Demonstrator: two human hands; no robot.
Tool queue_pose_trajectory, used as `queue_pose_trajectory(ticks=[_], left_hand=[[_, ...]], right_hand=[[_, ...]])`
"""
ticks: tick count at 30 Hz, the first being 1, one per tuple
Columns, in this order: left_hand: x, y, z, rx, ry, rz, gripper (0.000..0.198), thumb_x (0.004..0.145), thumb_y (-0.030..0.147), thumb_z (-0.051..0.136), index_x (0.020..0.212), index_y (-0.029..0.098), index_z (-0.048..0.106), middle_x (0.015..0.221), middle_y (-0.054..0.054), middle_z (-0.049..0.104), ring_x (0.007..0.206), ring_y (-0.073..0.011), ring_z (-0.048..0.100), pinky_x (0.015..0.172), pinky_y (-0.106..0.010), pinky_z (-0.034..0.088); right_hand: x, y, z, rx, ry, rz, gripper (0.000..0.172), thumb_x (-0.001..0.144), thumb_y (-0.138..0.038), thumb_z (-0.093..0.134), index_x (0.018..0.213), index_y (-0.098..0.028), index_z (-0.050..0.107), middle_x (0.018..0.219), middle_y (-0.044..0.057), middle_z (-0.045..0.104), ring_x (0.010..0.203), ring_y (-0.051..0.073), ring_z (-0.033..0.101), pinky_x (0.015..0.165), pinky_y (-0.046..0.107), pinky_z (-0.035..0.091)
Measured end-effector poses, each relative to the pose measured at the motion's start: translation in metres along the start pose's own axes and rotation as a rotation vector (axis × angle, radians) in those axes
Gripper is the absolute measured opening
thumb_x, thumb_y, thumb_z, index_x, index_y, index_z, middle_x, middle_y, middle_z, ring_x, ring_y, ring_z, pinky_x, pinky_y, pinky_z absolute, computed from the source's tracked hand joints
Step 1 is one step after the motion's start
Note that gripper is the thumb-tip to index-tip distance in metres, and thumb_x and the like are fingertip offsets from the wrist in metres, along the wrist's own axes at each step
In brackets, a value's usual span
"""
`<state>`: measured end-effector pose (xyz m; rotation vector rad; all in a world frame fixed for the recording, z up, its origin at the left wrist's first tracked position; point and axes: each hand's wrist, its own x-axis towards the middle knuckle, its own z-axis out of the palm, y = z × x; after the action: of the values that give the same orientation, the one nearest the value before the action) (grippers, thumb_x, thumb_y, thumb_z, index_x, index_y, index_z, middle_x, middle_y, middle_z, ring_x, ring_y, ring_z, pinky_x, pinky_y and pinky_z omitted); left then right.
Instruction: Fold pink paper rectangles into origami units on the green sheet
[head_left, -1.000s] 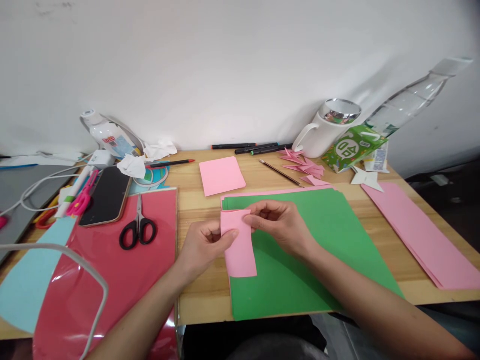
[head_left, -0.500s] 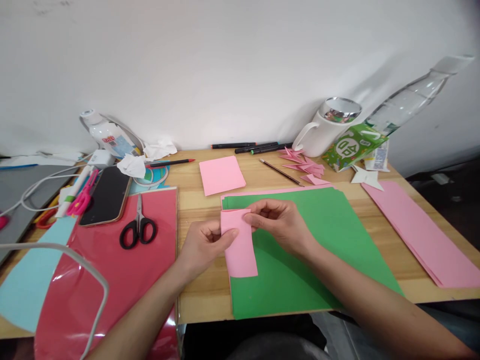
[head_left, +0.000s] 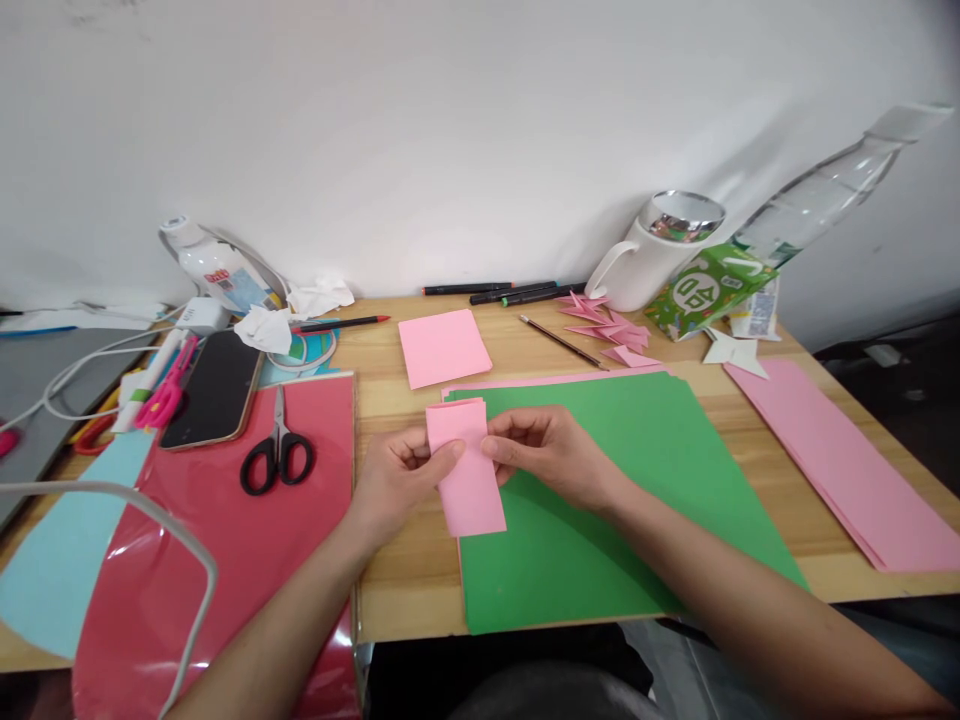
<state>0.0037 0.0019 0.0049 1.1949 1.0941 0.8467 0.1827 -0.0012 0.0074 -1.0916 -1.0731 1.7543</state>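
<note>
A folded strip of pink paper [head_left: 472, 490] is held upright between my two hands, above the left edge of the green paper stack [head_left: 615, 530]. My left hand [head_left: 401, 475] pinches its left side, thumb across the front and fingers behind. At the right edge, my right hand [head_left: 544, 455] grips it between thumb and curled fingers. The fold's layers show at the top edge. Beyond lies a stack of square pink sheets [head_left: 444, 348]. Folded pink paper pieces [head_left: 611, 330] sit near the mug.
Scissors [head_left: 279, 450] rest on a red plastic-covered sheet [head_left: 217, 540], beside a phone [head_left: 214, 390]. A white mug [head_left: 641, 265], green carton [head_left: 709, 290] and leaning bottle [head_left: 817, 200] stand at the back right. Long pink strips [head_left: 847, 470] lie right; a pencil [head_left: 562, 342] lies behind the stack.
Both hands have shifted the folded pink paper slightly left and up. My right hand has slid from its top right corner down along its right edge.
</note>
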Motion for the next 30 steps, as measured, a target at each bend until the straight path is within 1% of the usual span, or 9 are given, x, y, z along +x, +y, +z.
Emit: queue_pose_trajectory(ticks=[2,4,9,13,16,20,22,24,30], left_hand=[[0.0001,-0.0009,-0.0002,-0.002,0.008,0.01,0.018,0.07,0.031,0.071,0.074,0.014,0.073,0.067,-0.003,0.071,0.056,-0.0093,0.056,0.052,-0.017,0.043],[0.0002,-0.0015,-0.0002,0.0,0.012,0.011,0.019,0.07,0.032,0.071,0.075,0.014,0.073,0.067,-0.003,0.07,0.056,-0.0096,0.056,0.052,-0.018,0.043],[0.0004,-0.0026,0.0004,0.032,0.005,-0.009,0.022,0.069,0.034,0.073,0.07,0.013,0.071,0.065,-0.002,0.068,0.057,-0.0107,0.056,0.053,-0.019,0.043],[0.0012,-0.0041,0.0012,0.022,-0.001,-0.024,0.024,0.069,0.037,0.073,0.071,0.013,0.07,0.066,-0.001,0.067,0.058,-0.0108,0.056,0.053,-0.019,0.043],[0.002,-0.0043,0.0012,-0.009,-0.009,-0.068,0.028,0.071,0.041,0.071,0.072,0.013,0.07,0.067,-0.002,0.067,0.059,-0.0114,0.057,0.056,-0.021,0.046],[0.002,-0.0022,-0.0008,-0.061,-0.084,-0.156,0.034,0.075,0.046,0.067,0.078,0.013,0.07,0.071,-0.004,0.069,0.062,-0.0135,0.06,0.062,-0.026,0.05],[0.0017,-0.0017,-0.0025,-0.065,-0.115,-0.17,0.034,0.074,0.044,0.069,0.082,0.012,0.071,0.075,-0.006,0.07,0.066,-0.0148,0.062,0.064,-0.027,0.05],[0.0014,-0.0021,-0.0041,-0.057,-0.12,-0.163,0.032,0.072,0.042,0.071,0.082,0.012,0.071,0.077,-0.007,0.071,0.069,-0.0159,0.063,0.066,-0.027,0.05],[0.0005,-0.0054,-0.0054,-0.08,-0.091,-0.155,0.032,0.066,0.042,0.075,0.071,0.011,0.07,0.066,-0.005,0.069,0.06,-0.0148,0.061,0.059,-0.025,0.049]], right_hand=[[-0.0002,0.0,-0.0004,-0.001,0.0,0.004,0.03,0.065,-0.043,0.076,0.067,-0.014,0.069,0.061,-0.001,0.067,0.054,0.009,0.063,0.053,0.021,0.055],[-0.0004,-0.0002,-0.0005,0.002,0.007,0.01,0.031,0.064,-0.043,0.077,0.068,-0.014,0.069,0.061,0.0,0.068,0.053,0.01,0.063,0.053,0.021,0.055],[-0.001,-0.0004,0.0,0.012,0.023,0.043,0.034,0.048,-0.033,0.087,0.069,-0.014,0.069,0.062,-0.001,0.069,0.052,0.01,0.063,0.05,0.021,0.055],[-0.0006,-0.0001,-0.0004,-0.014,0.041,0.039,0.033,0.048,-0.033,0.086,0.067,-0.014,0.068,0.059,-0.001,0.068,0.049,0.009,0.061,0.05,0.021,0.054],[0.0003,0.0,-0.0016,-0.037,0.067,0.022,0.033,0.048,-0.034,0.086,0.066,-0.013,0.068,0.059,-0.001,0.067,0.048,0.009,0.06,0.049,0.021,0.053],[0.0017,-0.0006,-0.0032,-0.05,0.114,0.013,0.033,0.048,-0.035,0.086,0.064,-0.014,0.066,0.057,-0.002,0.066,0.048,0.009,0.059,0.049,0.021,0.052],[0.0025,-0.0013,-0.0035,-0.048,0.123,0.019,0.034,0.047,-0.035,0.086,0.064,-0.014,0.066,0.057,-0.002,0.066,0.048,0.009,0.059,0.049,0.021,0.052],[0.0032,-0.0019,-0.0032,-0.051,0.122,0.019,0.034,0.045,-0.035,0.087,0.063,-0.014,0.066,0.056,-0.002,0.065,0.048,0.008,0.058,0.049,0.021,0.051],[0.0037,-0.0018,-0.0023,-0.069,0.134,0.019,0.033,0.042,-0.03,0.088,0.059,-0.014,0.065,0.052,-0.004,0.063,0.046,0.007,0.055,0.048,0.02,0.048]])
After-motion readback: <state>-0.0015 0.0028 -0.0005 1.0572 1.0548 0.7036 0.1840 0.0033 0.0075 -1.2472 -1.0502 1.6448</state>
